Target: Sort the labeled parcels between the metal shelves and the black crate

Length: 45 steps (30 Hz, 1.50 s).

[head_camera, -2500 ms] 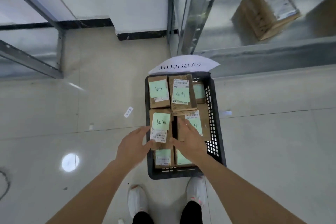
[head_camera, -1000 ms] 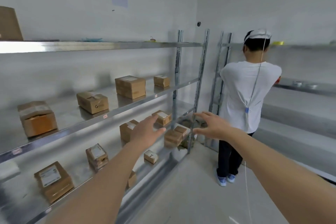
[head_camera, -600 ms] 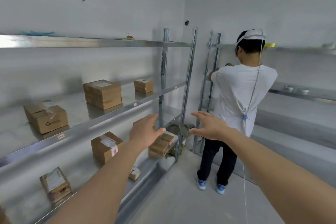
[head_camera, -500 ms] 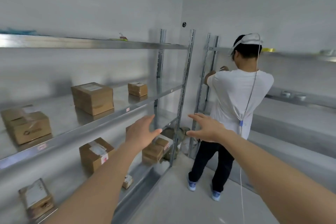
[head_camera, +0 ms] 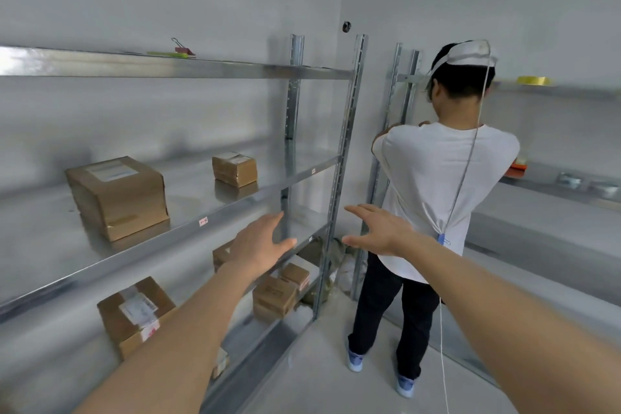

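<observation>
Metal shelves along the white wall carry cardboard parcels; left hand and right hand reach forward, fingers spread, grasping nothing, apart from them.

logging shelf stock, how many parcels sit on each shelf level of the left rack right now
Top shelf: 0 parcels
Middle shelf: 2, big box and small box
Lower shelf: at least 4 in view, partly hidden by the left hand
Total: at least 6
</observation>
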{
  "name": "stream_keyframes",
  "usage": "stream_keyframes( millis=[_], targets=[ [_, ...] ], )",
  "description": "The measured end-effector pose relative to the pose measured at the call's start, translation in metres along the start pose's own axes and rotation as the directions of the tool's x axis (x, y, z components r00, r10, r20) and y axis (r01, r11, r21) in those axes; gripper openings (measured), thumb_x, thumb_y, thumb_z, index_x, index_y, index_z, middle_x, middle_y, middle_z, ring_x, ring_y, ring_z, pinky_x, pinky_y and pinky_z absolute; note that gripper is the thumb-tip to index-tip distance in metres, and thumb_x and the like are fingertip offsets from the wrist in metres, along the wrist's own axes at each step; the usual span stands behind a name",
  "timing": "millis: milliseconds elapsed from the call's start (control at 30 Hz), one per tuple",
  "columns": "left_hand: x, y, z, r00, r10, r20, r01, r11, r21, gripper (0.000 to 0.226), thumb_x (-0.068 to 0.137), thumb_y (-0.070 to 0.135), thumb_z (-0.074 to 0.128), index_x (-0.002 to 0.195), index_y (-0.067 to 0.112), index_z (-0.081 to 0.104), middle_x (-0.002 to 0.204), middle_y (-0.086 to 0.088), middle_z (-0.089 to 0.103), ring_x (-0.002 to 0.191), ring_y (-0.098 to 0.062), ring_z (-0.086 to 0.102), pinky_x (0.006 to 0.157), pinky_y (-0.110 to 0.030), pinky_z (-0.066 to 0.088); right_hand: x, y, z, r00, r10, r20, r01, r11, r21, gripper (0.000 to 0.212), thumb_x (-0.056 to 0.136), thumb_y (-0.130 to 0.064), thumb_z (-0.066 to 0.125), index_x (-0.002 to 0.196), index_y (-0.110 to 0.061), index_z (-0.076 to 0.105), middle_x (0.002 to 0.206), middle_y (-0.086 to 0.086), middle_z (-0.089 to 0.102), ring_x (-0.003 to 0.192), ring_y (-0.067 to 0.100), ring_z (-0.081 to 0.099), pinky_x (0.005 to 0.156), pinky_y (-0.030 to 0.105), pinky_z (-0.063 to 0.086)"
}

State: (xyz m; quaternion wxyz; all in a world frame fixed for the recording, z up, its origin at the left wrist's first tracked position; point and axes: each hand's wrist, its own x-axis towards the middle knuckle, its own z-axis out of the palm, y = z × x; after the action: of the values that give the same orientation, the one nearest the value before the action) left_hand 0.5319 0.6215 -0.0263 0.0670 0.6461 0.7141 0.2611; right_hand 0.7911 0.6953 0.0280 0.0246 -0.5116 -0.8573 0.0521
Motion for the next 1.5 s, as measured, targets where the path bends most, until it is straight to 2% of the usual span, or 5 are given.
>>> stream_keyframes(
  millis=[667, 933, 1067, 1267, 1500],
  targets=[
    [0.154, -0.017, 0.13, 0.911, -0.41, -0.057, 0.413, 0.903, 0.118, 0.069, 0.095, 0.057, 0.051, 0.155, 0.03, 0.029, 0.161, 0.002, 0.03, 0.146, -0.02, 0.031, 0.116, -0.038, 0.03, 0.275, 0.117, 0.077, 0.9, -0.361, 0.245, 0.351, 0.932, 0.086, 0.083, 0.095, -0.062, 0.058, 0.163, -0.037, 0.017, 0.171, -0.006, 0.013, 0.154, 0.023, 0.023, 0.122, 0.048, 0.029],
    [0.209, -0.079, 0.211, 0.853, -0.522, 0.017, 0.52, 0.852, 0.051, 0.069, 0.094, 0.06, 0.052, 0.153, 0.031, 0.031, 0.158, 0.005, 0.033, 0.14, -0.021, 0.04, 0.109, -0.034, 0.035, 0.372, 0.125, 0.165, 0.83, -0.409, 0.378, 0.404, 0.91, 0.097, 0.078, 0.097, -0.057, 0.058, 0.162, -0.034, 0.021, 0.169, -0.004, 0.021, 0.152, 0.023, 0.028, 0.121, 0.044, 0.031],
    [0.227, -0.116, 0.27, 0.821, -0.561, 0.107, 0.571, 0.807, -0.154, 0.075, 0.08, 0.069, 0.063, 0.143, 0.033, 0.045, 0.146, 0.003, 0.049, 0.133, -0.018, 0.049, 0.109, -0.043, 0.042, 0.42, 0.126, 0.218, 0.78, -0.413, 0.47, 0.417, 0.903, 0.1, 0.08, 0.096, -0.056, 0.06, 0.162, -0.034, 0.021, 0.169, -0.006, 0.02, 0.154, 0.023, 0.023, 0.121, 0.048, 0.03],
    [0.238, -0.155, 0.354, 0.791, -0.59, 0.161, 0.604, 0.796, -0.047, 0.07, 0.091, 0.051, 0.062, 0.151, 0.03, 0.036, 0.151, 0.005, 0.045, 0.133, -0.018, 0.047, 0.105, -0.036, 0.04, 0.463, 0.132, 0.307, 0.743, -0.386, 0.547, 0.323, 0.922, 0.212, 0.081, 0.085, -0.062, 0.066, 0.155, -0.047, 0.027, 0.162, -0.01, 0.035, 0.127, 0.016, 0.057, 0.103, 0.042, 0.051],
    [0.249, -0.206, 0.44, 0.688, -0.692, 0.218, 0.717, 0.695, -0.055, 0.067, 0.093, 0.052, 0.057, 0.153, 0.037, 0.029, 0.157, 0.008, 0.035, 0.14, -0.017, 0.039, 0.108, -0.033, 0.036, 0.505, 0.148, 0.425, 0.672, -0.408, 0.618, 0.367, 0.908, 0.2, 0.082, 0.093, -0.059, 0.064, 0.161, -0.039, 0.023, 0.169, -0.011, 0.021, 0.151, 0.016, 0.03, 0.12, 0.044, 0.033]
  ],
)
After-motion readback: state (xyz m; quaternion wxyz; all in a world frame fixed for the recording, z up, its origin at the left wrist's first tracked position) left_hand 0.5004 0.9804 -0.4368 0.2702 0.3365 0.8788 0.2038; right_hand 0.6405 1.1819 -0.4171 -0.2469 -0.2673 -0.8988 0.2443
